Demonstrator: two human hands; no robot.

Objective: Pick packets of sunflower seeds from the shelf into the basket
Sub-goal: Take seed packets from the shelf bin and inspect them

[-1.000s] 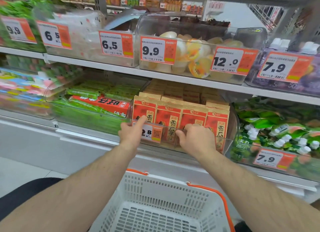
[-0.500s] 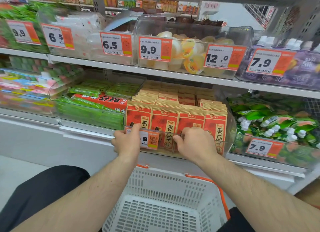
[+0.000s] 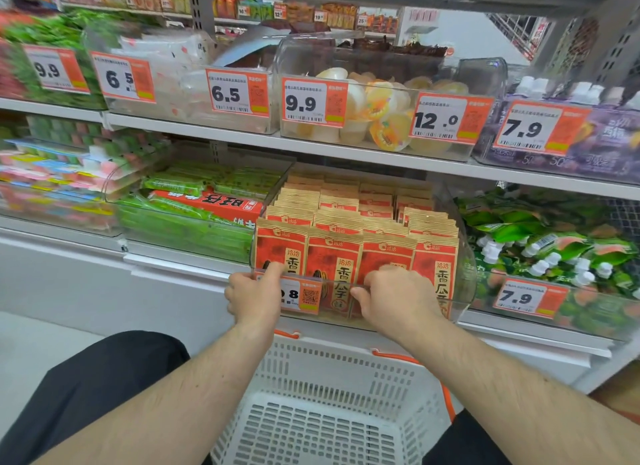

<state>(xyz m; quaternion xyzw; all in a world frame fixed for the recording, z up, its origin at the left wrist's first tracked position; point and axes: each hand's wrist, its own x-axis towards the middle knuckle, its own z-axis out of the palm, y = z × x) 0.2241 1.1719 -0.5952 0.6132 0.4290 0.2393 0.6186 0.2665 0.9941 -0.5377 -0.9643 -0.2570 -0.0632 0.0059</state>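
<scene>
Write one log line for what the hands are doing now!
left hand: grips bin front | right hand: fingers on seed packets | basket: no packets visible

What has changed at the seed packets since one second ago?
Little moved. The left hand slid its thumb further over the clear bin's front lip, and the right hand closed its fingers onto the front row of red seed packets. No packet has left the bin. The white basket is still empty.

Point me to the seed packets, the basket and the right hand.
seed packets (image 3: 332, 256), head view, red front of a front-row packet
basket (image 3: 329, 367), head view, white far wall
right hand (image 3: 398, 301), head view, back of the hand
</scene>
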